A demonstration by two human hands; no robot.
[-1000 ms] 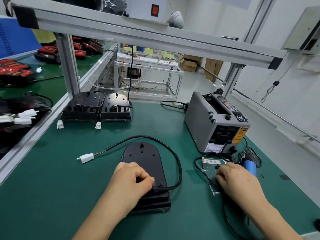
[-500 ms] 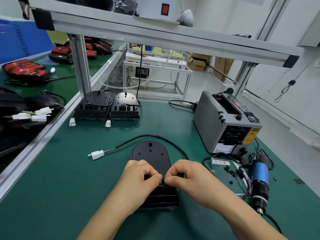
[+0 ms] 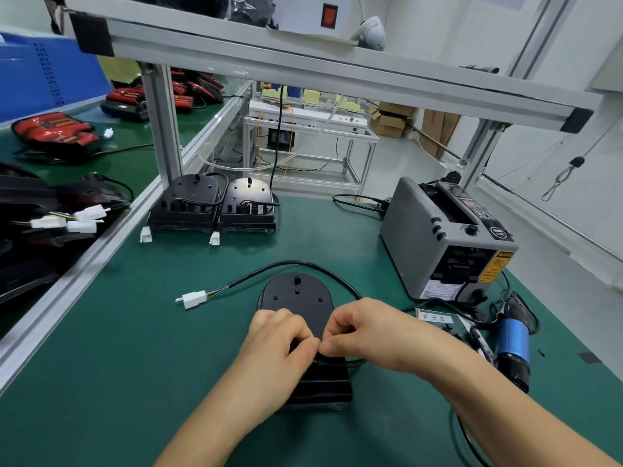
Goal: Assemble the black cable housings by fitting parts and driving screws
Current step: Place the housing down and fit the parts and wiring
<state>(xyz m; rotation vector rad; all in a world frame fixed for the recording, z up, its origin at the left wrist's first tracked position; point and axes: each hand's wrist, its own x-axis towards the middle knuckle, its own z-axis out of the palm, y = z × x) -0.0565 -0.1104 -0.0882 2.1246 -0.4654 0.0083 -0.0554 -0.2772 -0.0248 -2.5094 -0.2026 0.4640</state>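
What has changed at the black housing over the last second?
The right hand left the small parts beside the blue screwdriver and moved left to the housing, where its pinched fingertips now meet the left hand at the cable; what it pinches is hidden. The left hand kept holding the cable on the housing. The housing, white connector and blue screwdriver stayed put.

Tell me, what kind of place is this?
Probably a factory assembly bench: a green mat under an aluminium frame, a blue electric screwdriver lying ready, and black housings with cables lined up at the back.
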